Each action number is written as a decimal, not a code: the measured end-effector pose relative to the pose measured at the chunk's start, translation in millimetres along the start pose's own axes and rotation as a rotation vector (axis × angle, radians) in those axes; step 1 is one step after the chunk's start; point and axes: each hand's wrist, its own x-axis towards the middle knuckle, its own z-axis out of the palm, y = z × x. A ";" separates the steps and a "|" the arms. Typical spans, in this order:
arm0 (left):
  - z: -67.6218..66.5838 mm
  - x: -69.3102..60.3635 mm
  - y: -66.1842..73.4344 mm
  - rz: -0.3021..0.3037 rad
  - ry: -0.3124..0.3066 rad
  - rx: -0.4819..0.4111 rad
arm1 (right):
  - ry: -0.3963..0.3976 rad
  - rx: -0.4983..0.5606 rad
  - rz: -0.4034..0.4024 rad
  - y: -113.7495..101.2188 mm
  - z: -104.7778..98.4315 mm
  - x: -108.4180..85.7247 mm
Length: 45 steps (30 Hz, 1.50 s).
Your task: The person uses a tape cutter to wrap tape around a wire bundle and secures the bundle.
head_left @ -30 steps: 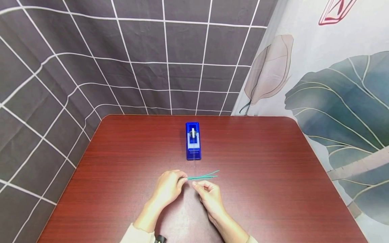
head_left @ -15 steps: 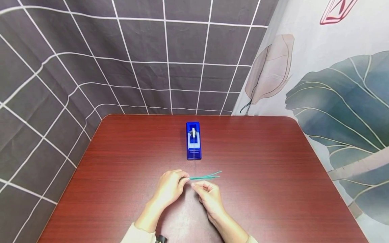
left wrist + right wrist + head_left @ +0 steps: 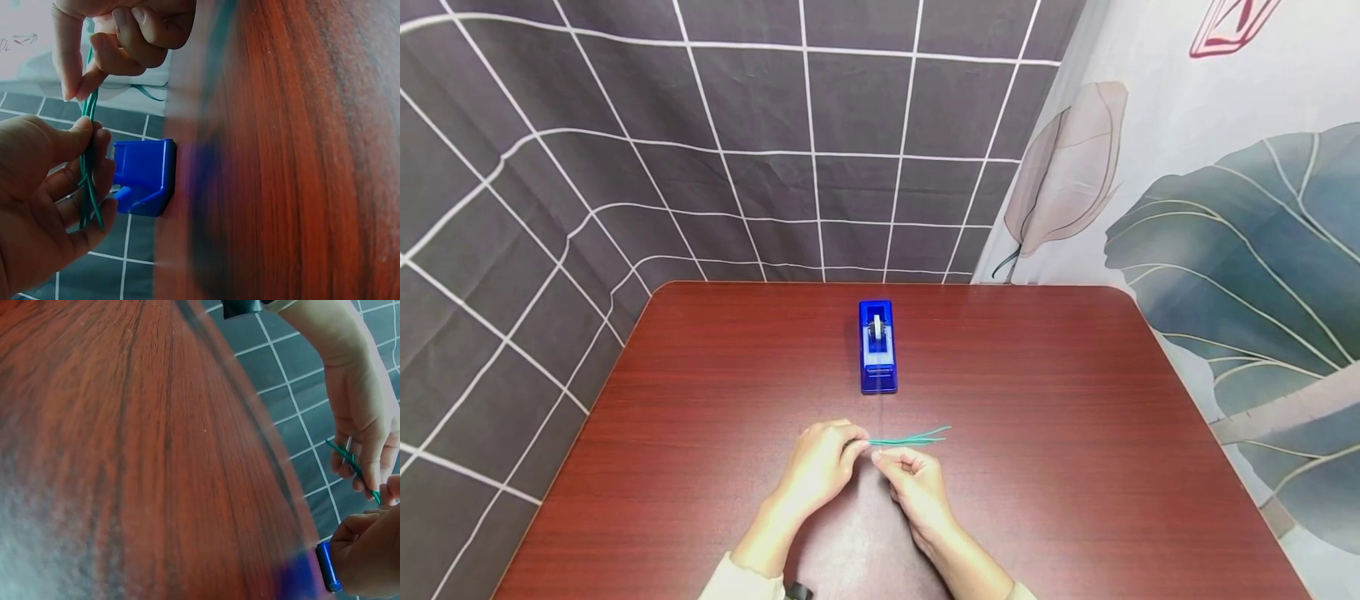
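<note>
In the head view, my left hand (image 3: 820,462) pinches a bundle of thin green wires (image 3: 910,439) between thumb and fingers. Their loose ends fan out to the right. The left wrist view shows my left hand (image 3: 47,169) with the other ends of the green wires (image 3: 92,187) hanging across its fingers. My right hand (image 3: 919,487) is just below the bundle, thumb and forefinger pinched together. A small pale spot shows at those fingertips, too small to name. In the right wrist view my right hand (image 3: 369,550) partly hides the wires.
A blue tape dispenser (image 3: 877,348) with a roll in it stands beyond the hands on the red-brown wooden table (image 3: 1037,400). A grey checked curtain (image 3: 760,108) hangs behind and to the left. A white leaf-patterned curtain (image 3: 1187,250) hangs on the right.
The green wires have shifted slightly to the right, along with my left fingertips. My right hand has stayed nearly still, and the tape dispenser has not moved.
</note>
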 end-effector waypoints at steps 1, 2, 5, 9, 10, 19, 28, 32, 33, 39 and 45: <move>-0.2 -0.4 0.0 0.004 0.001 -0.004 | 0.000 0.000 0.002 0.3 -0.1 0.1; -0.4 -0.7 0.1 0.006 0.003 -0.007 | -0.001 -0.001 0.004 0.5 -0.1 0.1; -1.0 -1.5 0.6 0.012 0.002 -0.011 | -0.002 -0.002 0.008 1.8 -0.4 0.5; -1.9 -2.1 1.0 0.010 0.001 -0.013 | -0.002 -0.004 0.010 1.9 -0.2 0.1; -2.1 -2.3 1.1 0.011 0.001 -0.012 | -0.002 -0.003 0.011 1.9 -0.2 0.0; -1.7 -3.9 0.3 0.030 0.011 -0.004 | 0.005 0.004 0.025 0.7 0.7 -0.5; -2.1 -3.8 1.0 0.041 0.017 -0.009 | 0.006 0.012 0.021 0.3 0.8 -0.9; -1.9 -4.0 1.4 0.037 0.020 -0.014 | 0.009 0.009 0.021 0.2 0.6 -0.9; -1.8 -4.1 1.4 0.037 0.023 -0.017 | 0.010 0.005 0.022 0.1 0.7 -0.9; -0.6 -3.5 1.2 0.054 0.053 -0.030 | 0.023 -0.037 0.033 0.7 0.4 0.4; -0.2 -3.5 0.7 0.066 0.062 -0.050 | 0.036 -0.070 0.042 2.2 -0.9 2.4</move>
